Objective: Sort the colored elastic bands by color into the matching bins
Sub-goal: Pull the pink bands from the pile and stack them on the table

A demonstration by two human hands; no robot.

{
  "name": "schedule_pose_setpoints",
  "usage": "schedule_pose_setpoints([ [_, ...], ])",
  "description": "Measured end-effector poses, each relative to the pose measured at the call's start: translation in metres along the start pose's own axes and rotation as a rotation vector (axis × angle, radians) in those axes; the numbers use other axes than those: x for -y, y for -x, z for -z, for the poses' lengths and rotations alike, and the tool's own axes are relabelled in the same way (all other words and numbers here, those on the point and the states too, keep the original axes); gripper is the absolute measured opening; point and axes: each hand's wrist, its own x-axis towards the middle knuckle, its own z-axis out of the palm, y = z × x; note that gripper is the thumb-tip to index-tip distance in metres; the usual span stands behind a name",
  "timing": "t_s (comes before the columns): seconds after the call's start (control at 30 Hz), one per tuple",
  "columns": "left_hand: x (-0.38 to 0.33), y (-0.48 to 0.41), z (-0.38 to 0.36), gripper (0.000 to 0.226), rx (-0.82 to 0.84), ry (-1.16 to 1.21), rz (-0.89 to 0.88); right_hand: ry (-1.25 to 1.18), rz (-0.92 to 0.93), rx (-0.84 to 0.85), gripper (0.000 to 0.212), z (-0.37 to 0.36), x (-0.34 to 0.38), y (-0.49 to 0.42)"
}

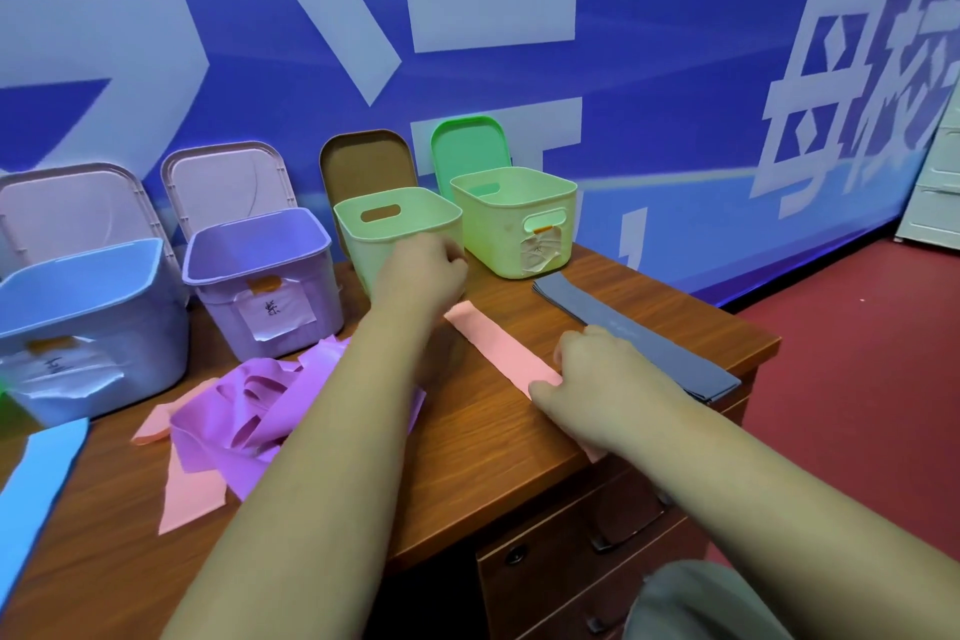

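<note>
Close in, grey clothing (696, 603) at the bottom edge, then both bare arms out over the desk (493, 473). Right hand (587, 379) curled onto the near end of the pink band (498, 343), thumb at its edge, pinching it. Left hand (421, 270) up at the far end, knuckles to camera, fingers curled; can't tell whether gripping or just resting. Pink band flat on the wood between them, just beside the grey stack (639, 333), pale green bin (395, 224) right behind. Looks like straightening before binning. Best done with both ends level, pulled gently taut, folded end to end. Then check bin labels: no pink bin obvious. Purple pile (270, 400) and more pink strips (192, 494) on the left.
</note>
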Motion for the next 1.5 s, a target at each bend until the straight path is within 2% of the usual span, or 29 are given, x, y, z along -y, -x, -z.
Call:
schedule_pose_setpoints([
  [0.1,-0.001,0.004,0.037,0.020,0.057,0.153,0.009,-0.046,0.067,-0.048,0.047,0.003,0.010,-0.003],
  [0.23,0.016,0.026,0.078,0.017,0.033,0.270,-0.015,-0.125,0.154,-0.094,0.039,0.001,0.035,-0.007],
  [0.3,0.038,0.036,0.090,0.017,0.050,0.223,0.007,-0.160,0.200,-0.100,0.034,-0.004,0.051,-0.011],
  [0.4,0.083,0.053,0.105,0.019,0.048,0.024,0.042,-0.199,0.270,-0.121,0.025,-0.016,0.078,-0.020],
  [0.5,0.130,0.072,0.118,0.026,-0.009,-0.121,0.089,-0.230,0.351,-0.142,0.018,-0.029,0.106,-0.032],
  [0.57,0.156,0.083,0.123,0.030,-0.078,-0.121,0.162,-0.216,0.408,-0.144,0.017,-0.036,0.125,-0.041],
  [0.7,0.192,0.107,0.112,0.028,-0.220,0.004,0.284,-0.157,0.565,-0.152,0.033,-0.055,0.162,-0.060],
  [0.83,0.203,0.115,0.095,0.018,-0.078,0.034,0.320,-0.166,0.696,-0.098,0.074,-0.075,0.200,-0.059],
  [0.9,0.198,0.114,0.096,0.016,-0.098,0.164,0.338,-0.159,0.738,-0.042,0.087,-0.090,0.210,-0.054],
  [0.97,0.195,0.112,0.098,0.020,-0.127,0.326,0.368,-0.180,0.733,-0.026,0.087,-0.105,0.210,-0.052],
  [1.0,0.196,0.110,0.098,0.022,-0.135,0.420,0.391,-0.211,0.718,-0.020,0.080,-0.111,0.209,-0.054],
  [1.1,0.204,0.104,0.098,0.028,-0.230,0.565,0.474,-0.360,0.670,-0.088,0.031,-0.118,0.204,-0.064],
  [1.13,0.205,0.103,0.100,0.028,-0.261,0.541,0.499,-0.403,0.653,-0.119,0.025,-0.118,0.202,-0.066],
  [1.2,0.204,0.106,0.104,0.027,-0.249,0.346,0.527,-0.499,0.613,-0.127,0.022,-0.119,0.198,-0.067],
  [1.3,0.206,0.110,0.103,0.028,-0.062,0.028,0.559,-0.578,0.566,-0.124,0.018,-0.120,0.194,-0.068],
  [1.4,0.209,0.112,0.101,0.038,-0.011,-0.028,0.558,-0.586,0.533,-0.096,0.028,-0.117,0.192,-0.068],
  [1.5,0.209,0.115,0.103,0.039,-0.064,0.048,0.511,-0.579,0.521,-0.078,0.038,-0.120,0.192,-0.068],
])
